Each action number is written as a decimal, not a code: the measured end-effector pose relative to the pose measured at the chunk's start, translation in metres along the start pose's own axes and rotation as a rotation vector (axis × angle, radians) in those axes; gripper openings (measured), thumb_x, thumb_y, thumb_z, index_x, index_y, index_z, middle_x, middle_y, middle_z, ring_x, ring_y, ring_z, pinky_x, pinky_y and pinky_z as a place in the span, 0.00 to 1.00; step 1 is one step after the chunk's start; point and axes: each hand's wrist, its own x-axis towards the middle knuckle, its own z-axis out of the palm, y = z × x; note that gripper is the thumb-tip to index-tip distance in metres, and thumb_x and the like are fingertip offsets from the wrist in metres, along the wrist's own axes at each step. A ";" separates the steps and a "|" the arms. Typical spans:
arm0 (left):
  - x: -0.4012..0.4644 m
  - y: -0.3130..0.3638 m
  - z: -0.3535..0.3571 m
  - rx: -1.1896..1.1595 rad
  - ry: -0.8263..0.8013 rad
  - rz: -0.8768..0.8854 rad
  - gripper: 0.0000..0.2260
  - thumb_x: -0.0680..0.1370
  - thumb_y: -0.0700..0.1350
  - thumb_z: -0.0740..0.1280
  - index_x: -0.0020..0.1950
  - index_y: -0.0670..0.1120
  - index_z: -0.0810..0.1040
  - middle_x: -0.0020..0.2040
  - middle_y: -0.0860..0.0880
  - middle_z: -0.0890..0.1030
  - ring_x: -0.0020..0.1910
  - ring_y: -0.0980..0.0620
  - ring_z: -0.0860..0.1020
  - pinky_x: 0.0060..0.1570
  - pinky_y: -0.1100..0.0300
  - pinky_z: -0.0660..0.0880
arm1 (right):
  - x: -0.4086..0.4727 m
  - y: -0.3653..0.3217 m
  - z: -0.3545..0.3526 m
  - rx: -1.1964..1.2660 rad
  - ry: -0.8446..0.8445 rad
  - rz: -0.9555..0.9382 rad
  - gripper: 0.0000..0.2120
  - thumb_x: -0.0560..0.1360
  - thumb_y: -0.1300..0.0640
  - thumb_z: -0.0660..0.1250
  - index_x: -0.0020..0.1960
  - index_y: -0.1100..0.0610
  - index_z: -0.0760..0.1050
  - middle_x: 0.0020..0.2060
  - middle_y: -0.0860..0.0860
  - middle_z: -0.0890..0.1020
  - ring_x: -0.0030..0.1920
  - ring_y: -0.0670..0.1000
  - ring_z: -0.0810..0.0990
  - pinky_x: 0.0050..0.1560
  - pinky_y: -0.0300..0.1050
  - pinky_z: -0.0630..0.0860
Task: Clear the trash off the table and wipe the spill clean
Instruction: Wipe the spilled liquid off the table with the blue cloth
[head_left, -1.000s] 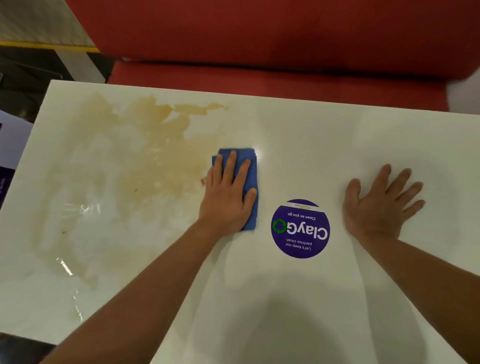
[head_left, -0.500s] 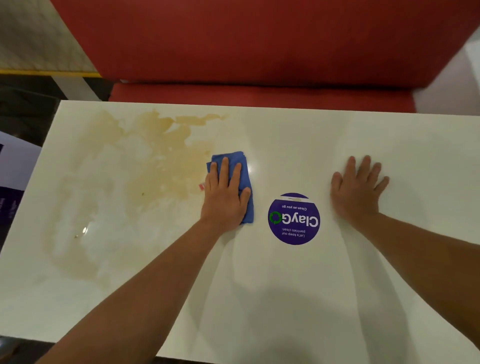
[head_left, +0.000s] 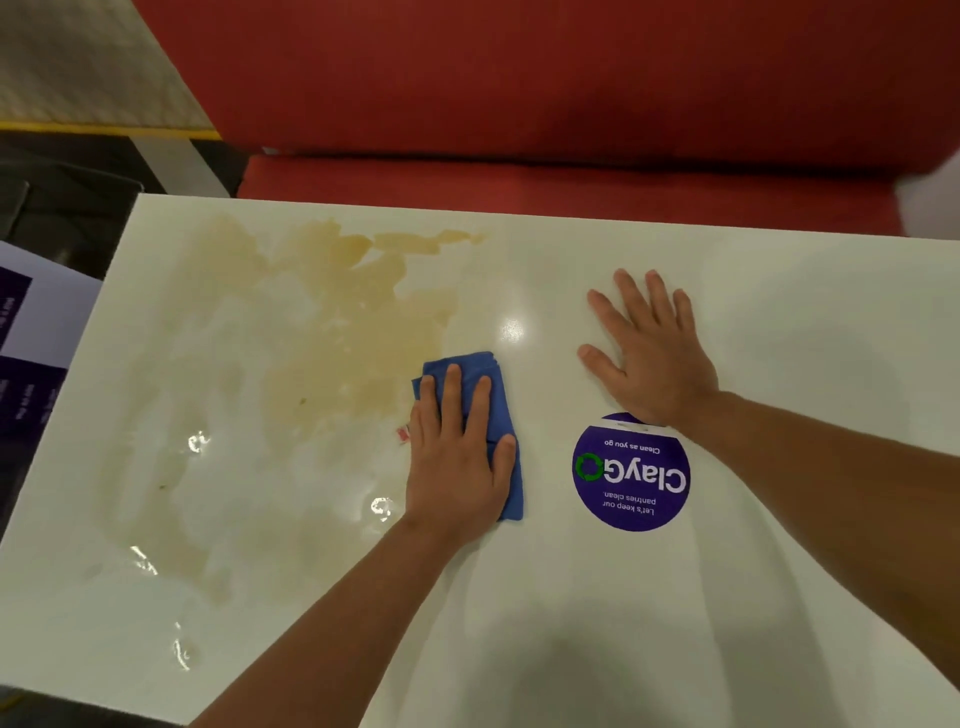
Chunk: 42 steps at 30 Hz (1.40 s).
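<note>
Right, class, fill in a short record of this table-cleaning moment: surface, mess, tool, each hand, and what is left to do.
surface: white table
mess: tan spill across the table's left half
tool: blue cloth at the spill's right edge
left hand: flat, pressing the cloth
right hand: flat on bare table, fingers spread
other: round purple sticker near the right wrist; small red scrap beside the left hand
left to do: most of the spill not yet wiped
</note>
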 end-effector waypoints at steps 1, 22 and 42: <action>0.003 0.000 0.000 0.007 0.004 0.007 0.30 0.83 0.58 0.53 0.83 0.47 0.56 0.83 0.41 0.51 0.82 0.36 0.46 0.79 0.42 0.48 | -0.001 0.000 0.001 0.003 0.009 0.000 0.35 0.81 0.31 0.43 0.83 0.47 0.51 0.83 0.54 0.48 0.82 0.61 0.43 0.80 0.64 0.44; 0.024 0.006 -0.002 -0.006 -0.027 0.011 0.29 0.84 0.57 0.53 0.83 0.47 0.55 0.83 0.42 0.52 0.82 0.38 0.46 0.80 0.44 0.46 | 0.000 0.003 0.005 0.011 0.060 -0.003 0.34 0.81 0.32 0.45 0.83 0.48 0.54 0.83 0.54 0.50 0.82 0.61 0.45 0.80 0.64 0.47; 0.031 0.025 0.001 0.007 -0.048 -0.002 0.29 0.85 0.57 0.49 0.83 0.44 0.54 0.83 0.39 0.52 0.81 0.35 0.48 0.79 0.40 0.50 | -0.001 0.002 0.008 0.033 0.121 -0.017 0.35 0.81 0.32 0.45 0.82 0.49 0.56 0.83 0.54 0.53 0.82 0.61 0.49 0.80 0.64 0.48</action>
